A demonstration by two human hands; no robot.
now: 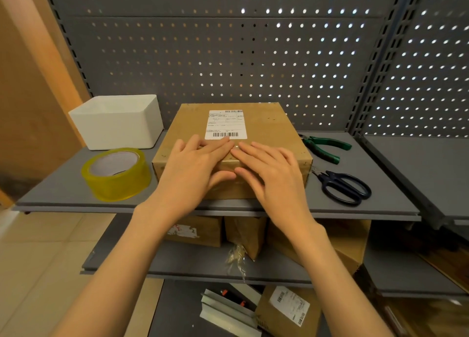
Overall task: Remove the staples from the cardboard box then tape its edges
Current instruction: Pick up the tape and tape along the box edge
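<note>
From the head camera I see the cardboard box (232, 143) sitting near the front edge of the grey shelf (380, 184), between the roll of clear tape (116, 174) on its left and the green pliers (326, 147) and dark scissors (345, 188) on its right; a white tub (119, 120) stands far left. My left hand (195, 164) and right hand (266, 169) both lie flat on the box's near top edge, fingers straight and pressing, thumbs down over the front face, so neither grip is closed round anything. I judge the box light and fairly stiff, though the corrugated walls would dent under a hard squeeze, and the glossy tape strip under my fingertips looks slippery. To turn it I would hold it by the two side walls, palms flat. It is squat and nearly square on top, lying flat with the shipping label (225, 124) facing up and reading towards me; its slightly longer axis seems to run left to right along the shelf.
</note>
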